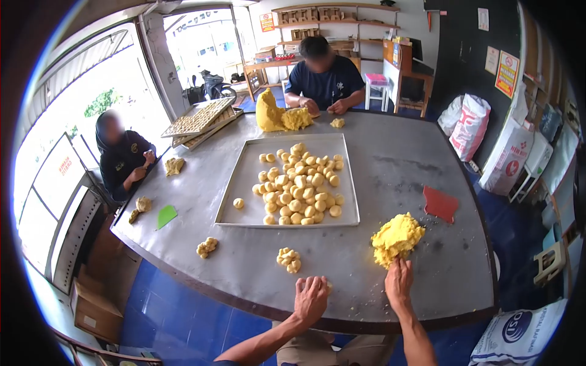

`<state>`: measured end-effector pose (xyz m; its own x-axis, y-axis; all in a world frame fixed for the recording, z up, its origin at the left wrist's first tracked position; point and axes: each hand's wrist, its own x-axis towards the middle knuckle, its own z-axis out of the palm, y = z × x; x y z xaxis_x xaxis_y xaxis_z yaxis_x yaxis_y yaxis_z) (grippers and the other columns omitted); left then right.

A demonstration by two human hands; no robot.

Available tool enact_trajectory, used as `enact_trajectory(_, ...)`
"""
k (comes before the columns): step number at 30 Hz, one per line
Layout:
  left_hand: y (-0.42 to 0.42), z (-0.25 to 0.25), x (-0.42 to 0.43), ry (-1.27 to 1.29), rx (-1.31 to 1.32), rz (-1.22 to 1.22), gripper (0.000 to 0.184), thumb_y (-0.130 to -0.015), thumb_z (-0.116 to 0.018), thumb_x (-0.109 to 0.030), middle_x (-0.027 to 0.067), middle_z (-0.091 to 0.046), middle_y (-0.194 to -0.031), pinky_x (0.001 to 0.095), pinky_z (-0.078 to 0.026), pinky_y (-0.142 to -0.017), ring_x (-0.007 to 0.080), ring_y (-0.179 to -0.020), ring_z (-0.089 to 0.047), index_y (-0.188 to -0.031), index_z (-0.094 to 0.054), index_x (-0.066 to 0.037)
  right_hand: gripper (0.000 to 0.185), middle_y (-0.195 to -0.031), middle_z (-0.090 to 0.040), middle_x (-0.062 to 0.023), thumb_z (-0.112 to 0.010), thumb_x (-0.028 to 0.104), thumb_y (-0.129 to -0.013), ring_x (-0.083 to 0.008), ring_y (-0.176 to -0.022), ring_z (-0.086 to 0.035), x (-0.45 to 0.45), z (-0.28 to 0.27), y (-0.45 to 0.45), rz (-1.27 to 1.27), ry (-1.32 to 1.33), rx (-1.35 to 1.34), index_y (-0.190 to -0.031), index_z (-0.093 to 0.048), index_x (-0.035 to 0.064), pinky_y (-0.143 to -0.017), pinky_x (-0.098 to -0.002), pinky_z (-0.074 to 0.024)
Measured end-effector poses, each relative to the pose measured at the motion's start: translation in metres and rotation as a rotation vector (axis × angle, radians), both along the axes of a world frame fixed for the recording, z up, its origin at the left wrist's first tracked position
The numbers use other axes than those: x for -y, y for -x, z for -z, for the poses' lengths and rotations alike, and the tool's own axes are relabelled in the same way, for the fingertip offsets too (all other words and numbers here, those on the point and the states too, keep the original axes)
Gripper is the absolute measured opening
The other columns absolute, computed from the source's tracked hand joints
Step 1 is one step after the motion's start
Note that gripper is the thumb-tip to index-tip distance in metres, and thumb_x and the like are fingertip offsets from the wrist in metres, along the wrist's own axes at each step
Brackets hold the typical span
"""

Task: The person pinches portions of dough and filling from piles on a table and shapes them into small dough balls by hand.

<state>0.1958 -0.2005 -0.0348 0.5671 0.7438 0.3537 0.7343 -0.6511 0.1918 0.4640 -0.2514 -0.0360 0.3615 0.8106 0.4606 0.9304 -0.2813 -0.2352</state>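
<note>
My left hand is closed near the table's front edge, its fingers curled. A small pale piece of dough peeks out at its thumb side; the rest is hidden. My right hand has its fingers pressed together at the lower edge of a crumbly yellow dough mound, pinching it. Just beyond my left hand lies a cluster of small dough pieces, with another cluster farther left. In the middle, a shallow metal tray holds many round dough balls.
A red scraper lies right of the mound, a green scraper at left. Across the table, a person works beside a large yellow dough block. Another person sits left, near stacked filled trays.
</note>
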Motion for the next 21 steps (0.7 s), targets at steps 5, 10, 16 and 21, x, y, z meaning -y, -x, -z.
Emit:
enact_trajectory(5, -0.008, 0.002, 0.007, 0.190, 0.249, -0.251, 0.018, -0.089, -0.060, -0.015, 0.0093, -0.058, -0.104, 0.0454, -0.034, -0.090, 0.0281, -0.103, -0.053, -0.106, -0.064, -0.010, 0.028, -0.119, -0.065, -0.0237, -0.055, 0.004, -0.092, -0.0379, -0.104, -0.059, 0.025, -0.015, 0.012, -0.038, 0.175, -0.079, -0.115, -0.064, -0.0093, -0.093, -0.0435, -0.0501)
enact_trajectory(10, -0.010, -0.002, 0.018, 0.243, 0.365, -0.318, 0.017, -0.091, -0.063, -0.017, 0.0087, -0.056, -0.106, 0.0461, -0.034, -0.089, 0.0292, -0.104, -0.051, -0.107, -0.064, -0.012, 0.038, -0.125, -0.063, -0.0235, -0.057, -0.002, -0.089, -0.0387, -0.100, -0.060, 0.060, -0.018, 0.031, -0.100, 0.108, 0.028, -0.126, -0.058, -0.0094, -0.093, -0.0424, -0.0501)
enact_trajectory(16, -0.006, 0.002, 0.015, 0.379, 0.720, -0.158, 0.015, -0.096, -0.063, -0.013, 0.0123, -0.067, -0.102, 0.0428, -0.047, -0.084, 0.0288, -0.096, -0.064, -0.109, -0.063, -0.006, 0.027, -0.093, -0.068, -0.0194, -0.080, 0.002, -0.074, -0.0400, -0.092, -0.065, 0.042, -0.038, -0.008, -0.246, 0.055, -0.321, -0.100, -0.074, -0.0021, -0.083, -0.0441, -0.0525)
enact_trajectory(21, 0.002, -0.003, 0.010, 0.497, 0.886, -0.105, 0.019, -0.095, -0.065, -0.010, 0.0155, -0.072, -0.101, 0.0345, -0.058, -0.076, 0.0262, -0.085, -0.073, -0.112, -0.068, -0.001, 0.028, -0.097, -0.070, -0.0199, -0.084, 0.006, -0.071, -0.0390, -0.093, -0.066, 0.029, -0.021, -0.017, -0.214, -0.043, -0.277, -0.094, -0.072, -0.0035, -0.085, -0.0438, -0.0527)
